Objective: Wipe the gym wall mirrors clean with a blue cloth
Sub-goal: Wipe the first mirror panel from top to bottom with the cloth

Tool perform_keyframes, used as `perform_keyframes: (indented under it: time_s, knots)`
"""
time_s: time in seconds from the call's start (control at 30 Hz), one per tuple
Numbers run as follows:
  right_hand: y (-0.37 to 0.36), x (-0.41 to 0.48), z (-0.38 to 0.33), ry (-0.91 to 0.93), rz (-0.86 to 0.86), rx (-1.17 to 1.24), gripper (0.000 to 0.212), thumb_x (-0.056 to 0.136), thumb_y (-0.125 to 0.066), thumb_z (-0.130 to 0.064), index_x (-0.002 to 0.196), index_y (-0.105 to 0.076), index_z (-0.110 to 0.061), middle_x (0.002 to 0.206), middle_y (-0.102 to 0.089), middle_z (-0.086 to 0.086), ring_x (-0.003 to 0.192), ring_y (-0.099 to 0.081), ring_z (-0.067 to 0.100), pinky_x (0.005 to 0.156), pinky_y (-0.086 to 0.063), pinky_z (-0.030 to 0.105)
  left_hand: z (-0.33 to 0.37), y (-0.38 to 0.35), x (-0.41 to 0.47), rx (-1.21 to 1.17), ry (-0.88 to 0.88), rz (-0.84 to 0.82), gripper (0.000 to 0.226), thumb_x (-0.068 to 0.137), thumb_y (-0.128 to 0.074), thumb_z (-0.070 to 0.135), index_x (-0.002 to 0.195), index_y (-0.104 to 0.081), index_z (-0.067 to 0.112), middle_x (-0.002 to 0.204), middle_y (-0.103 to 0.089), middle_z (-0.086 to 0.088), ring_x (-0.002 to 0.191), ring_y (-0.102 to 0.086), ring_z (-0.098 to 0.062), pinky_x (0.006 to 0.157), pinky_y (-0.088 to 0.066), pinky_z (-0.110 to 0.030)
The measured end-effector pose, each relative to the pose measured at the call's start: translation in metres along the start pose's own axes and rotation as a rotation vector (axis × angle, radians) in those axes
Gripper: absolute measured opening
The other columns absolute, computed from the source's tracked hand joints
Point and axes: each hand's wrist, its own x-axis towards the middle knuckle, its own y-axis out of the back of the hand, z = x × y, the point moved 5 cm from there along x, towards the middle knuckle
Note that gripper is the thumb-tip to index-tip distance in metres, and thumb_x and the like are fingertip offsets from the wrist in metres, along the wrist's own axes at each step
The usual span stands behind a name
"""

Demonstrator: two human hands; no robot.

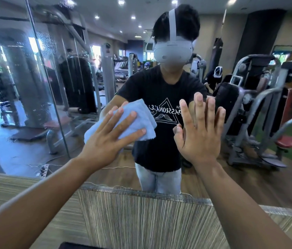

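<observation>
The wall mirror (231, 168) fills the view and reflects a person in a black T-shirt wearing a headset. My left hand (109, 137) presses a folded light blue cloth (141, 119) flat against the glass with its fingers spread straight. To the right, my right hand (200, 133) lies flat on the mirror, fingers straight and upward, holding nothing. The mirror panel on the left (12, 90) is covered with streaks and droplets.
A vertical seam (48, 83) divides the wet left panel from the panel under my hands. Below the mirror runs a striped wood-grain wall panel (141, 218). Gym machines and a red seat (287, 141) show as reflections. A dark object (80, 246) sits at the bottom edge.
</observation>
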Motion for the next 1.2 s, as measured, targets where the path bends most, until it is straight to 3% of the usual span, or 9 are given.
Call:
perform_keyframes:
  time_s: [0.1,0.23,0.37,0.43,0.53,0.7,0.87,1.03,1.2]
  knots:
    - [0.0,0.001,-0.001,0.001,-0.003,0.008,0.059,0.104,-0.039,-0.034,0.161,-0.031,-0.021,0.165,-0.023,0.015,0.153,-0.022,0.042,0.124,-0.016,0.062,0.029,-0.025,-0.041,0.022,-0.014,-0.032,0.063,0.094,-0.055,0.001,0.148,-0.042,0.029,0.161,-0.026,-0.008,0.153,-0.017,-0.033,0.122,-0.022,-0.054]
    - [-0.001,0.001,-0.001,0.001,0.012,-0.011,0.059,0.104,-0.037,-0.036,0.161,-0.032,-0.021,0.166,-0.024,0.015,0.153,-0.022,0.041,0.124,-0.016,0.062,0.082,-0.057,-0.121,0.107,-0.319,-0.265,0.059,0.097,-0.035,0.005,0.147,-0.041,0.033,0.158,-0.033,-0.001,0.142,-0.035,-0.031,0.126,-0.006,-0.051]
    - [-0.001,0.001,-0.001,0.001,0.004,-0.008,0.059,0.104,-0.037,-0.036,0.161,-0.031,-0.021,0.166,-0.024,0.015,0.153,-0.023,0.041,0.125,-0.015,0.061,0.089,-0.066,-0.151,0.191,-0.512,-0.405,0.064,0.089,-0.048,0.013,0.146,-0.045,0.042,0.163,-0.029,0.005,0.145,-0.037,-0.025,0.125,-0.008,-0.055]
    - [-0.001,0.001,-0.001,0.001,0.004,-0.009,0.059,0.104,-0.036,-0.036,0.161,-0.032,-0.021,0.166,-0.024,0.015,0.153,-0.023,0.041,0.124,-0.016,0.062,0.076,-0.064,-0.144,0.173,-0.55,-0.416,0.056,0.101,-0.035,0.013,0.146,-0.045,0.044,0.161,-0.035,0.006,0.144,-0.04,-0.026,0.123,-0.01,-0.059]
    - [-0.002,0.001,-0.002,0.003,0.008,-0.015,0.059,0.104,-0.035,-0.036,0.161,-0.032,-0.02,0.166,-0.025,0.016,0.153,-0.023,0.042,0.124,-0.017,0.062,0.045,-0.044,-0.116,0.135,-0.439,-0.352,0.05,0.109,-0.025,0.017,0.149,-0.039,0.041,0.158,-0.038,0.003,0.141,-0.044,-0.033,0.122,-0.009,-0.062]
    - [-0.003,-0.001,-0.002,-0.007,0.007,-0.015,0.061,0.103,-0.037,-0.032,0.162,-0.031,-0.02,0.166,-0.025,0.017,0.152,-0.023,0.043,0.123,-0.017,0.064,-0.027,0.009,-0.023,0.111,-0.018,-0.087,0.055,0.098,-0.052,0.013,0.149,-0.041,0.03,0.158,-0.032,-0.013,0.149,-0.019,-0.043,0.122,-0.013,-0.058]
    - [-0.003,-0.001,-0.002,-0.005,0.019,-0.013,0.064,0.101,-0.04,-0.031,0.163,-0.027,-0.02,0.166,-0.026,0.017,0.153,-0.022,0.043,0.122,-0.019,0.065,-0.043,0.033,0.053,-0.002,0.357,0.137,0.054,0.094,-0.058,0.007,0.145,-0.046,0.02,0.158,-0.031,-0.024,0.148,-0.017,-0.047,0.126,-0.011,-0.049]
    - [-0.003,-0.001,-0.001,0.004,-0.008,-0.001,0.064,0.102,-0.039,-0.033,0.163,-0.025,-0.02,0.167,-0.022,0.017,0.154,-0.018,0.042,0.124,-0.014,0.063,0.017,-0.005,0.008,0.018,0.227,0.142,0.064,0.089,-0.062,-0.001,0.147,-0.044,0.02,0.156,-0.037,-0.019,0.151,-0.016,-0.044,0.123,-0.016,-0.055]
    - [-0.002,0.0,-0.001,-0.002,0.0,0.024,0.061,0.104,-0.034,-0.034,0.163,-0.025,-0.02,0.166,-0.026,0.018,0.153,-0.021,0.044,0.124,-0.014,0.063,0.068,-0.048,-0.121,0.088,-0.094,-0.205,0.085,0.085,-0.05,0.003,0.159,-0.022,0.033,0.16,-0.027,0.0,0.146,-0.029,-0.034,0.126,-0.009,-0.05]
